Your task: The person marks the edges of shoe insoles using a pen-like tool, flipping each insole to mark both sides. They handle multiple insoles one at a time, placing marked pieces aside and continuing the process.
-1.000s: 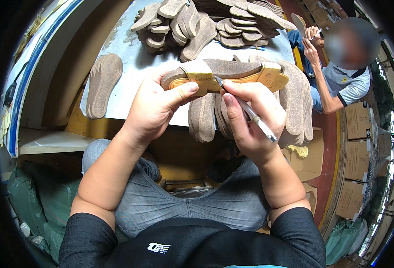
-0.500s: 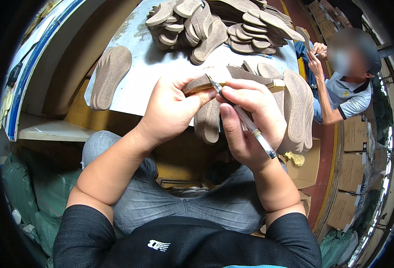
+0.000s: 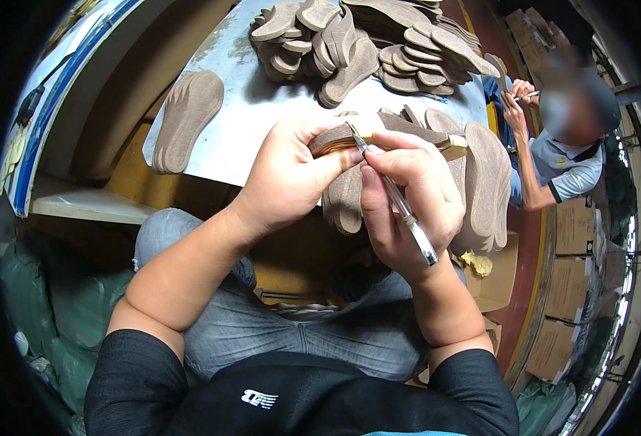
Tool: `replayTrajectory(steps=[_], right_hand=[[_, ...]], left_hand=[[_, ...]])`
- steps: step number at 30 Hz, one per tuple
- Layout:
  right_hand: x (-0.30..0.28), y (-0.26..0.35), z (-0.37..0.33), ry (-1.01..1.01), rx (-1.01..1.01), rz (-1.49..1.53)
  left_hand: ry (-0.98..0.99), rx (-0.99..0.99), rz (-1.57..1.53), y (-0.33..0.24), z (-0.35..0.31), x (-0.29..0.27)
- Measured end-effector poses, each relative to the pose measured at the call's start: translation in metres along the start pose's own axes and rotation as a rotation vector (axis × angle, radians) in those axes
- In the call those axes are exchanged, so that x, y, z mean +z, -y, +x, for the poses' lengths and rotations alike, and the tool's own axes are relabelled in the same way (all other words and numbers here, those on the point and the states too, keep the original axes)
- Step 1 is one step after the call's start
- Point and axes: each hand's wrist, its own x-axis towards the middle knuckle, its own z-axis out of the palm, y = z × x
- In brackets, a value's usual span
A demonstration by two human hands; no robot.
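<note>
My left hand [image 3: 280, 174] pinches a brown, speckled shoe sole [image 3: 327, 139] between thumb and fingers, its edge turned up toward me. In my right hand [image 3: 422, 192] is a pen [image 3: 409, 218] with a clear barrel, held in a writing grip. The pen's tip meets the sole's edge close to my left thumb, beside a pale yellowish patch. Below the hands, another stack of soles [image 3: 346, 202] juts over the table edge, partly hidden. Just right of my right hand stands a tall stack of soles [image 3: 486, 178].
The pale table [image 3: 244, 131] bears a neat sole stack [image 3: 188, 120] at left and a big heap of soles [image 3: 353, 65] at the back. A co-worker [image 3: 564, 156] at right holds a sole and a pen. Cardboard boxes [image 3: 564, 287] and green sacks [image 3: 73, 291] stand around.
The view has shifted slightly, so the table's contents sit a little differently. Both hands keep their grips; the pen's rear end has tipped slightly lower and nearer to me.
</note>
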Motion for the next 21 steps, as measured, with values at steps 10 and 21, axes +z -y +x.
replayTrajectory(steps=[10, 21], right_hand=[[0.0048, 0.0006, 0.0036, -0.011, -0.004, -0.013], [0.005, 0.0039, 0.0049, 0.016, 0.008, -0.019]], left_hand=[[-0.027, -0.035, -0.115, 0.0, 0.0016, 0.0027], [-0.016, -0.046, -0.143, 0.001, 0.0023, -0.0015]])
